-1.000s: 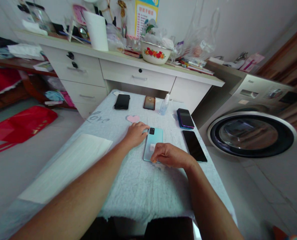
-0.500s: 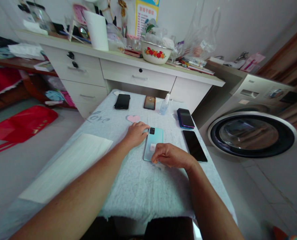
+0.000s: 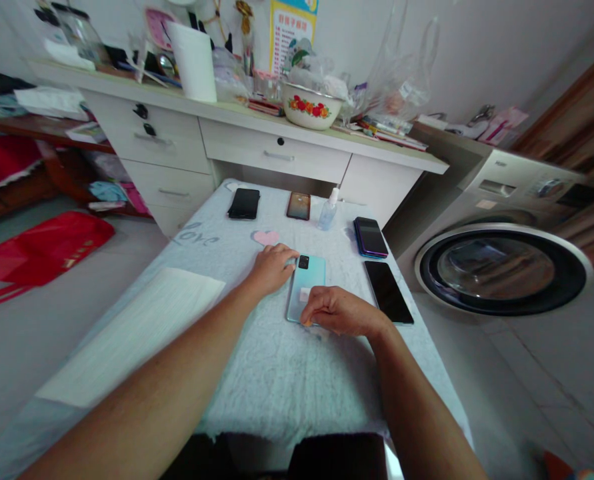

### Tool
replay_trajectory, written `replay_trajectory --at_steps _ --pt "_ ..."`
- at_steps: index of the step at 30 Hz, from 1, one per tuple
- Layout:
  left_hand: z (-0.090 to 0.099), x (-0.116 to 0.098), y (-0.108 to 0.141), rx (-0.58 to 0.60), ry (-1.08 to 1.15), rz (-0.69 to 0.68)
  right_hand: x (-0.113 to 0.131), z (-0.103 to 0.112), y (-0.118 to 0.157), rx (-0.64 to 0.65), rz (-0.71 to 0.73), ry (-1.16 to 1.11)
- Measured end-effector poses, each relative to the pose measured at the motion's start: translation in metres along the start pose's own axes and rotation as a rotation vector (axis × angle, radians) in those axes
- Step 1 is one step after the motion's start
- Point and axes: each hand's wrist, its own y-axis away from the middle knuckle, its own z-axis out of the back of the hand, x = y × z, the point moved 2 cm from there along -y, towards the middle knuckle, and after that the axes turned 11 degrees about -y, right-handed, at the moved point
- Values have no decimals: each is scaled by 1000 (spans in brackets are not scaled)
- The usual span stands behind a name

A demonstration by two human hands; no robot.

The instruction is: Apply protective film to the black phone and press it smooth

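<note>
A light blue phone [image 3: 313, 269] lies back side up on the cloth-covered table, its dark camera block at the upper left and a small pale square on its back. My left hand [image 3: 273, 268] grips its upper left corner with thumb and forefinger, the other fingers curled on the cloth. Over the lower end of the phone, my right hand [image 3: 337, 310] is closed in a pinch, fingertips pressed down at the bottom edge. A speck of orange shows beneath those fingertips; what it belongs to is hidden.
A black-screened phone [image 3: 389, 292] and a phone stack [image 3: 371, 237] lie at the right. Behind are a spray bottle [image 3: 329, 211], a brownish phone [image 3: 299, 206] and a black phone [image 3: 245, 203]. A white sheet [image 3: 137, 333] lies left; a washing machine [image 3: 497, 200] stands right.
Hardly anything differs. The fingertips of my right hand have shifted very slightly along the phone's lower end, and a little more orange shows beneath them.
</note>
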Motion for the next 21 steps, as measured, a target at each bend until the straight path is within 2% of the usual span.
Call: replay_trajectory --at_steps 21 --pt "0 0 0 -4 -18 -11 -8 2 1 -10 -19 -122"
